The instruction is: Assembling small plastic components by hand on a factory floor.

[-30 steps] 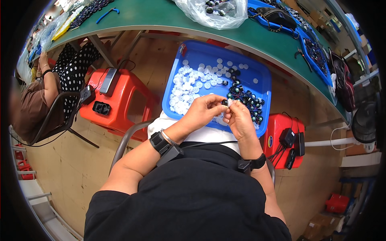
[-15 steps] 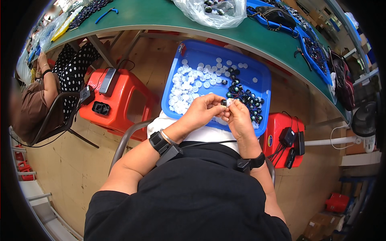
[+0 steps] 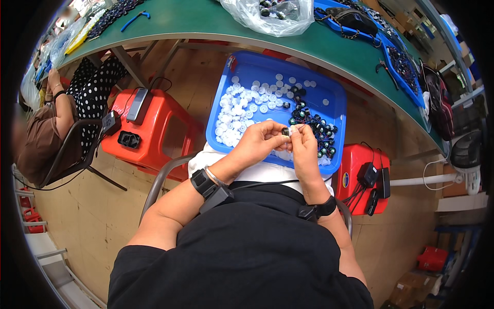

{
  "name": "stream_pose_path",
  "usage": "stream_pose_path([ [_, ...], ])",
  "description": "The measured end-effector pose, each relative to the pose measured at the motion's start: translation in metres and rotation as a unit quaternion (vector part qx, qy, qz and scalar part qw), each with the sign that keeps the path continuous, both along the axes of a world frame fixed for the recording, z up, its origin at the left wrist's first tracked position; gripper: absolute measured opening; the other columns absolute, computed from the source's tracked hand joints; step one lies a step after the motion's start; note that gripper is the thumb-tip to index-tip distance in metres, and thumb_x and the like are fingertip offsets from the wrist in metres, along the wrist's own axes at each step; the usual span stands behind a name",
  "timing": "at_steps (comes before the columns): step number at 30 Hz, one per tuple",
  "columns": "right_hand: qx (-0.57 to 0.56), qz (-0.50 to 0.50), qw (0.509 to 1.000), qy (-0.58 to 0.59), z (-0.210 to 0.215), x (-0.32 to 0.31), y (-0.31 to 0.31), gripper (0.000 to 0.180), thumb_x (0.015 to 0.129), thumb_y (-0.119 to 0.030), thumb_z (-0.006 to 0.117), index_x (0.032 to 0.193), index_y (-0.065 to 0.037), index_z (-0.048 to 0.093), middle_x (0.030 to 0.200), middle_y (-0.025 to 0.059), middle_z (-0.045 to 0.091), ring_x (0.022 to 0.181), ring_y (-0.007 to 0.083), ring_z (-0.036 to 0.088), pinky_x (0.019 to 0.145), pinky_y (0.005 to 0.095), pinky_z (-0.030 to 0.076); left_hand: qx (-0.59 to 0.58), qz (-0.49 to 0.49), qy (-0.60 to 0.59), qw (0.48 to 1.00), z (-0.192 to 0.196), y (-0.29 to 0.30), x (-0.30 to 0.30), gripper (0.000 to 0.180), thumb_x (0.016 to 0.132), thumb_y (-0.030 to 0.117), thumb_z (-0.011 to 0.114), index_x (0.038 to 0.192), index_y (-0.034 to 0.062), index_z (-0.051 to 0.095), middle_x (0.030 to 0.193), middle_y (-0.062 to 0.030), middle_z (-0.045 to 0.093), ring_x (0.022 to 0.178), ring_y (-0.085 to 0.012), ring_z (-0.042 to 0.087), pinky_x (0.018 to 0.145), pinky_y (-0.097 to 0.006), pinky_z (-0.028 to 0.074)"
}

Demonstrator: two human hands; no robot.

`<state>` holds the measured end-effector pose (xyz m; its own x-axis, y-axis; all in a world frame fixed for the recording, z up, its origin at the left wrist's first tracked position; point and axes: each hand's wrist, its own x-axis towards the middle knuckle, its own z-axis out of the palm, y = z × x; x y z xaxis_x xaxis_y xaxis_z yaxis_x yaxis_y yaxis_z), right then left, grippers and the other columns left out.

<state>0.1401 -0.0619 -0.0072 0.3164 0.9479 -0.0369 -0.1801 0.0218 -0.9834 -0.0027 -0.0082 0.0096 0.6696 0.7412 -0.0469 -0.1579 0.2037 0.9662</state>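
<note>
Over the near side of a blue tray [image 3: 337,98] on my lap, both my hands meet at one small piece. My left hand [image 3: 260,141] pinches a small black cylindrical part [image 3: 285,132] between thumb and forefinger. Closed against its right side, my right hand [image 3: 305,147] grips a small white piece [image 3: 293,130], mostly hidden by the fingertips. In the tray's left half lies a heap of white translucent plastic discs [image 3: 234,113]. To the right, behind my right hand, several black round parts with thin wires [image 3: 321,127] are piled.
A red stool [image 3: 154,123] with a power bank stands on the left, another red stool [image 3: 355,154] with black adapters on the right. Ahead runs a green table [image 3: 190,20] with a clear plastic bag [image 3: 278,20]. A person [image 3: 49,129] sits at far left.
My right hand has turned slightly more upright and its fingers have shifted at the white piece. My left hand keeps its pinch in nearly the same place.
</note>
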Motion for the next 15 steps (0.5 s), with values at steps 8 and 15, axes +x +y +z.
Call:
stream_pose_path([
  [8,0.078,-0.038,0.981,-0.175,0.000,0.001,0.000,0.012,0.097,-0.016,0.051,0.092,-0.004,0.051,0.075,-0.0005,0.054,0.060,0.0036,0.044,0.052,0.0204,0.037,-0.135,-0.011,-0.060,0.989,-0.004,0.000,-0.001,0.026,0.091,0.015,0.063,0.107,-0.0048,0.059,0.089,-0.0066,0.065,0.078,-0.0116,0.064,0.075,-0.024,0.054],
  [15,-0.002,0.037,0.998,0.055,0.019,0.004,-0.002,0.017,0.095,-0.021,0.056,0.101,-0.005,0.057,0.079,-0.0024,0.053,0.064,0.0025,0.044,0.056,0.0193,0.037,-0.279,-0.034,-0.153,0.947,-0.011,0.007,-0.002,0.022,0.092,0.021,0.062,0.100,0.0006,0.060,0.090,-0.0054,0.065,0.078,-0.0117,0.063,0.072,-0.024,0.053],
])
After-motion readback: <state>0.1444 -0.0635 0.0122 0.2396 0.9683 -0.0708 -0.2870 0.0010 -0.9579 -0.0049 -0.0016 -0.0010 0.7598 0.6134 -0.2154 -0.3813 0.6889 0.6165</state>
